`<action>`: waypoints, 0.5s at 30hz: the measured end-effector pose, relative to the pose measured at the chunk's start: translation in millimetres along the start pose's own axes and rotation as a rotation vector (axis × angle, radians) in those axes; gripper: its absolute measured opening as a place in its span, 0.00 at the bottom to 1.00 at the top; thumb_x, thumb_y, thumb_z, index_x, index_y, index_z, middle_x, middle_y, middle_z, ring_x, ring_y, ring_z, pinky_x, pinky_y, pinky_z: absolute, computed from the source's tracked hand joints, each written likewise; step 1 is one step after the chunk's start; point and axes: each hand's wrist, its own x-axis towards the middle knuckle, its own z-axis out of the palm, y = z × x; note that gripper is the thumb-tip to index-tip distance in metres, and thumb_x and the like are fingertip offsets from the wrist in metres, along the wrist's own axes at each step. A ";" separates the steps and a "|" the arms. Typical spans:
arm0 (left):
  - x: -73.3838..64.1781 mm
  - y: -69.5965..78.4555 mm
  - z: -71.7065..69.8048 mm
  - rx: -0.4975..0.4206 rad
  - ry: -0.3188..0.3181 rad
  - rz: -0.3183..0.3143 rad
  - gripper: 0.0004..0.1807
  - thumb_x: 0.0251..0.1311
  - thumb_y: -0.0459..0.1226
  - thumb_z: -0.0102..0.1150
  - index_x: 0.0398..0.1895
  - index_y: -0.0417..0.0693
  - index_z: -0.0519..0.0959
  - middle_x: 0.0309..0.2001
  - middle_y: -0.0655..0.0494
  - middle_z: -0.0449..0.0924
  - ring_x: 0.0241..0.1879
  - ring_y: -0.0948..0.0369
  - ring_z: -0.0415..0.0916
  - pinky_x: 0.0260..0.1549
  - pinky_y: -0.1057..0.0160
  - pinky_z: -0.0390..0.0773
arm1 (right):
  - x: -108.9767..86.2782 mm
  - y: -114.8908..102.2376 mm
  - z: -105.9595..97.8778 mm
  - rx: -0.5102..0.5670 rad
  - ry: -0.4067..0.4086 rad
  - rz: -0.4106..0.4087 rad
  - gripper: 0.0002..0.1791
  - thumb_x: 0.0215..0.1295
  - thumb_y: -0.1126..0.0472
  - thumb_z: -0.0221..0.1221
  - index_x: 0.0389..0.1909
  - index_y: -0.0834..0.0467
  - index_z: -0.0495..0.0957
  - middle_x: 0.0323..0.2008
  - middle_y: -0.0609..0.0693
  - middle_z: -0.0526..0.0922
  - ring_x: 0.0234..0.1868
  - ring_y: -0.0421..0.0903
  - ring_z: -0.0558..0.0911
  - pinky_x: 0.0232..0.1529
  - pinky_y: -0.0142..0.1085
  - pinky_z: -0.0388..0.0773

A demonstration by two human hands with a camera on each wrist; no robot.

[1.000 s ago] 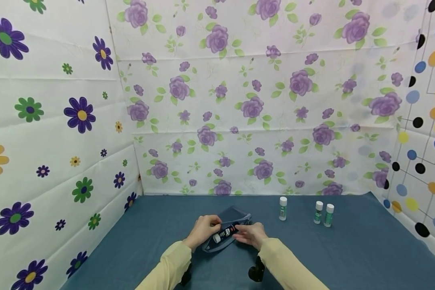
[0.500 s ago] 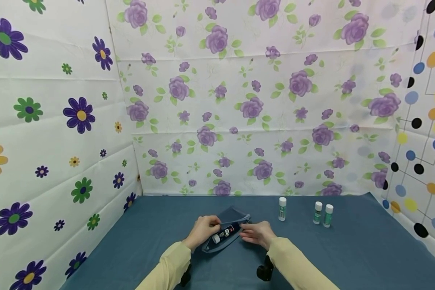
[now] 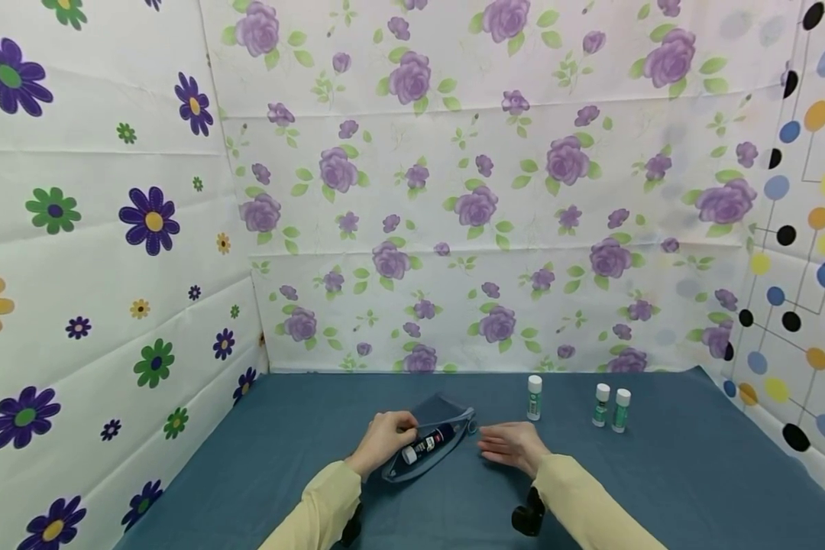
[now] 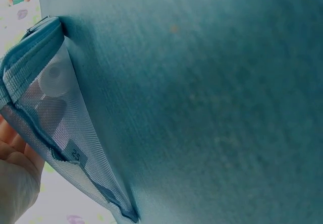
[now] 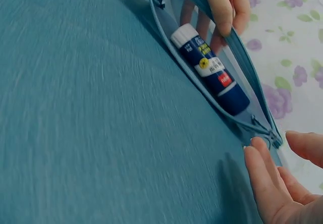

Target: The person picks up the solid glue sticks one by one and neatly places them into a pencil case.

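A blue mesh zipper pouch [image 3: 442, 409] stands on the table with its mouth spread wide. Inside lies a dark blue glue stick [image 5: 214, 72] with a white cap, its label facing up in the right wrist view. My left hand [image 3: 385, 441] pinches the far edge of the pouch's mouth between thumb and fingers. Just off the pouch's right end, by the zipper pull ring, my right hand [image 3: 512, 445] hangs with fingers extended, holding nothing. Through the mesh [image 4: 75, 113], the glue stick's pale end shows faintly in the left wrist view.
Toward the back right stand three green glue sticks with white caps: one alone [image 3: 535, 398] and a pair, the left one [image 3: 601, 405] close beside the right one [image 3: 620, 411]. A blue cloth [image 3: 261, 458] covers the table, and patterned sheets [image 3: 481, 305] hang around it.
My right hand has left the pouch and moved to the right, with its fingers opening out. The left hand still holds the pouch's edge, and the glue stick stays inside.
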 end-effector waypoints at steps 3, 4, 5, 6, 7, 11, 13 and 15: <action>-1.3 0.4 -0.1 -0.001 0.001 0.001 0.06 0.60 0.34 0.55 0.37 0.46 0.81 0.34 0.60 0.79 0.33 0.63 0.75 0.32 0.60 0.73 | 0.0 -0.7 -6.9 -0.014 0.019 -0.006 0.24 0.58 0.70 0.58 0.52 0.78 0.65 0.44 0.70 0.74 0.43 0.58 0.78 0.41 0.46 0.73; -1.5 0.4 -0.1 0.000 0.001 0.002 0.06 0.60 0.34 0.55 0.37 0.46 0.81 0.34 0.60 0.79 0.33 0.63 0.75 0.32 0.60 0.73 | -0.1 -1.0 -9.2 -0.021 0.025 -0.007 0.24 0.57 0.70 0.59 0.52 0.77 0.65 0.44 0.70 0.74 0.43 0.58 0.78 0.41 0.46 0.73; -1.8 0.3 -0.1 -0.001 0.002 0.003 0.06 0.60 0.34 0.55 0.37 0.46 0.81 0.34 0.60 0.79 0.33 0.63 0.75 0.32 0.60 0.73 | 0.0 -1.4 -11.4 -0.022 0.032 -0.006 0.25 0.57 0.69 0.59 0.53 0.77 0.65 0.45 0.70 0.74 0.44 0.58 0.77 0.41 0.46 0.73; -2.0 0.1 0.0 -0.001 0.003 0.003 0.06 0.60 0.34 0.55 0.37 0.46 0.81 0.34 0.60 0.79 0.33 0.63 0.75 0.32 0.60 0.73 | 0.0 -2.1 -13.8 -0.024 0.036 0.000 0.25 0.57 0.69 0.59 0.53 0.77 0.64 0.45 0.70 0.74 0.45 0.58 0.77 0.42 0.46 0.73; -2.1 -0.1 0.1 -0.001 0.004 0.002 0.06 0.60 0.34 0.55 0.37 0.46 0.81 0.34 0.60 0.79 0.33 0.63 0.75 0.32 0.59 0.73 | -0.1 -2.9 -16.2 -0.025 0.042 0.005 0.26 0.57 0.68 0.60 0.53 0.76 0.64 0.46 0.70 0.74 0.45 0.58 0.77 0.42 0.46 0.73; -1.9 -1.1 0.4 0.002 0.005 0.000 0.06 0.59 0.34 0.55 0.37 0.47 0.81 0.33 0.61 0.78 0.33 0.63 0.75 0.32 0.60 0.73 | -0.4 -4.1 -24.4 -0.034 0.065 -0.004 0.25 0.56 0.67 0.61 0.52 0.74 0.65 0.46 0.69 0.74 0.45 0.57 0.77 0.41 0.46 0.73; -1.4 -1.5 0.6 0.004 0.005 0.001 0.06 0.60 0.34 0.55 0.37 0.47 0.81 0.33 0.61 0.78 0.33 0.63 0.75 0.32 0.60 0.73 | -1.0 -4.5 -27.7 -0.032 0.076 -0.023 0.24 0.56 0.67 0.61 0.51 0.73 0.66 0.45 0.68 0.75 0.43 0.56 0.78 0.40 0.46 0.74; -1.0 -1.7 0.7 0.004 0.005 0.002 0.06 0.60 0.35 0.55 0.37 0.47 0.81 0.33 0.62 0.78 0.33 0.63 0.75 0.32 0.60 0.73 | -1.8 -5.0 -30.4 -0.024 0.090 -0.043 0.23 0.56 0.68 0.61 0.50 0.72 0.67 0.43 0.67 0.76 0.41 0.56 0.79 0.40 0.46 0.74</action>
